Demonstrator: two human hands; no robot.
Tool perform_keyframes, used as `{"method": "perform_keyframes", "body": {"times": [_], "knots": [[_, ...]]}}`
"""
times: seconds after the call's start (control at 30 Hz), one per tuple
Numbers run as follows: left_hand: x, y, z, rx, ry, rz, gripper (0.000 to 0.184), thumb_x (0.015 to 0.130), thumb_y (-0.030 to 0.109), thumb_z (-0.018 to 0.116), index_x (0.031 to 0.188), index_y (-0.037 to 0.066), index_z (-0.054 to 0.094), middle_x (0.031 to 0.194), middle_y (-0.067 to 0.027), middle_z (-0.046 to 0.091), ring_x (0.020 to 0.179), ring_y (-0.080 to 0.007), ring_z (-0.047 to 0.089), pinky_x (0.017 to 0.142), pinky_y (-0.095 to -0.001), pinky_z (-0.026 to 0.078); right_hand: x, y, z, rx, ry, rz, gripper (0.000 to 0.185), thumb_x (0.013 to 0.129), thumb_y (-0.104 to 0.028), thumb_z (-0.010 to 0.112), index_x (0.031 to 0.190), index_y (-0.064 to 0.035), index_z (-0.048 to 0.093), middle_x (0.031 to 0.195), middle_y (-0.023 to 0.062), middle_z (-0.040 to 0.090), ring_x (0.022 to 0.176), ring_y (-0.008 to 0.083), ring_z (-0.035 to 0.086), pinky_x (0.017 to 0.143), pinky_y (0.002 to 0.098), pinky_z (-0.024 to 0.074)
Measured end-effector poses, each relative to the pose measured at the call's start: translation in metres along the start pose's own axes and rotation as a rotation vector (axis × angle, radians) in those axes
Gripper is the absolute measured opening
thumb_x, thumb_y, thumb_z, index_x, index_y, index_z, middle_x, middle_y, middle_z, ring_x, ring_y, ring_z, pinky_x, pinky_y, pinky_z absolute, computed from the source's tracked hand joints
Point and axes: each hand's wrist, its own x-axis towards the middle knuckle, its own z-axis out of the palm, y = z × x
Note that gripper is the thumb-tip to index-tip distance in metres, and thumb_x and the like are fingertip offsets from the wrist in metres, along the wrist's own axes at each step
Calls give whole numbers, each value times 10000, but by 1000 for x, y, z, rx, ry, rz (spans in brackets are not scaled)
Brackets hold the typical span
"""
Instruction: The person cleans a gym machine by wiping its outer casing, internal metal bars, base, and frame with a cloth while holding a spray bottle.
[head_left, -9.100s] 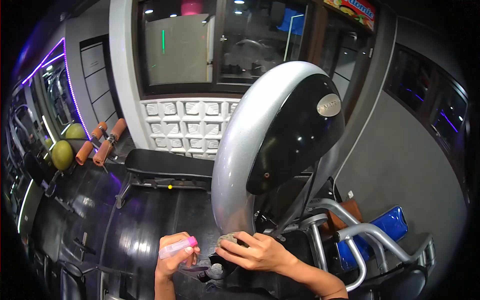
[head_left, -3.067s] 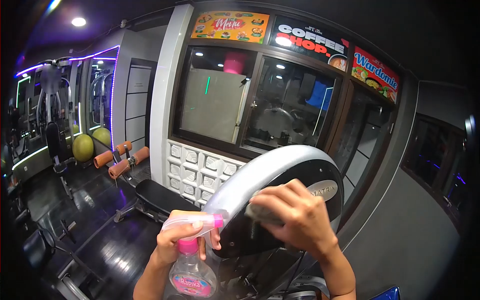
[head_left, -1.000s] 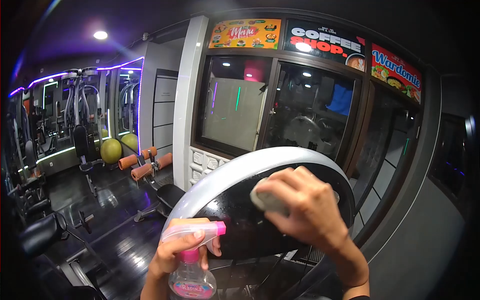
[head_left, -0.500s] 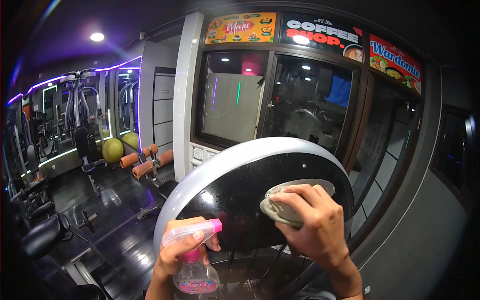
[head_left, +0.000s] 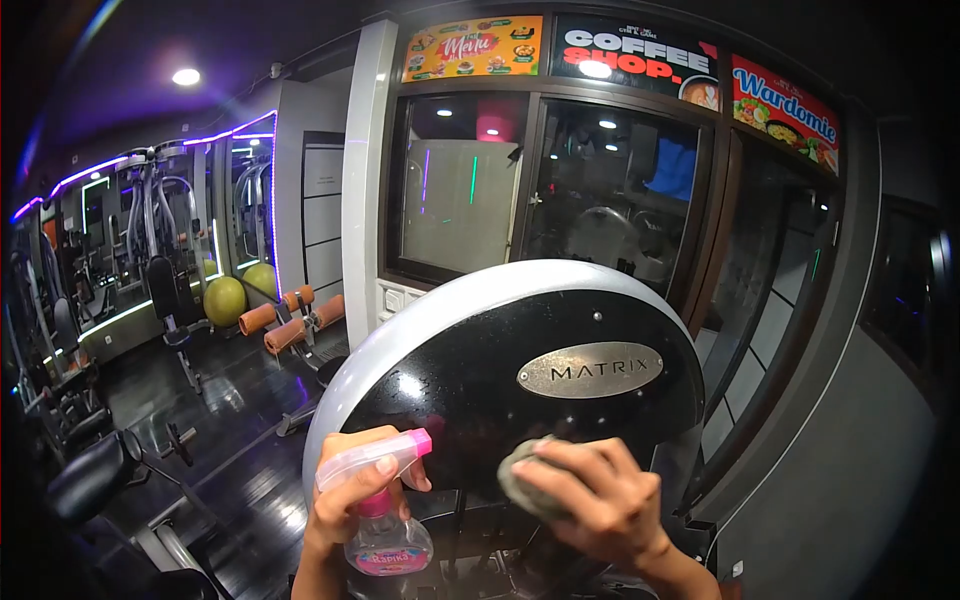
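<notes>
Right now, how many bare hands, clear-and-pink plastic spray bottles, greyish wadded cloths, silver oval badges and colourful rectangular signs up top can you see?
Bare left hand and right hand: 2
Spray bottle: 1
Cloth: 1
Oval badge: 1
Rectangular signs: 3
Total: 8

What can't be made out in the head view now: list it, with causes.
All in the head view:
Cloth: partly hidden by the right hand.
Spray bottle: trigger covered by the left hand.
Bottle label: smaller markings too tiny to read.
Right forearm: cut off by the bottom edge.
</notes>
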Motion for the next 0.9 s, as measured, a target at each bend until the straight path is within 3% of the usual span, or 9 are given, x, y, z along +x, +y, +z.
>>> {"method": "perform_keyframes", "body": {"times": [0.1, 0.27, 0.33, 0.53, 0.67, 0.9], "knots": [[1, 1, 2, -2, -6, 15, 484, 834, 382, 562, 854, -92, 658, 755, -177, 681, 502, -199, 629, 522, -272, 495, -6, 13, -5, -83, 106, 162, 479, 601, -117, 841, 1057, -213, 731, 1074, -34, 683, 820, 186, 637, 600, 286, 560], [-1, 3, 15, 13, 14, 31, 491, 837, 382, 568, 864, -100, 660, 763, -173, 686, 512, -198, 638, 520, -274, 500, 8, -1, -5, -89, 129, 202, 478, 600, -102, 840, 1056, -196, 728, 1081, -26, 686, 814, 193, 631, 640, 284, 558], [0, 4, 22, -29, 9, 38, 494, 840, 381, 568, 871, -103, 662, 768, -172, 688, 512, -199, 638, 517, -274, 501, 9, -11, 12, -63, 147, 105, 419, 661, -151, 793, 1074, -188, 727, 1089, -36, 680, 808, 164, 616, 606, 245, 545], [9, 8, 36, -54, -23, 66, 501, 841, 380, 576, 880, -111, 666, 773, -173, 689, 508, -201, 636, 504, -269, 501, -5, -26, 24, 9, 106, 8, 445, 663, -167, 789, 1104, -172, 723, 1094, -35, 678, 814, 153, 626, 590, 230, 547], [19, 13, 34, -78, -40, 54, 502, 837, 386, 584, 867, -109, 665, 762, -172, 684, 501, -198, 631, 499, -269, 498, -20, -3, 9, 27, 126, 147, 564, 575, -136, 849, 1117, -222, 719, 1119, -40, 679, 854, 177, 644, 625, 263, 567], [33, 15, 37, -57, -48, 75, 482, 836, 370, 574, 846, -104, 666, 743, -169, 677, 481, -202, 622, 493, -273, 494, -14, 32, -12, -115, 210, 335, 461, 611, -84, 815, 1050, -196, 729, 1064, -13, 687, 872, 226, 645, 710, 332, 565]]}}
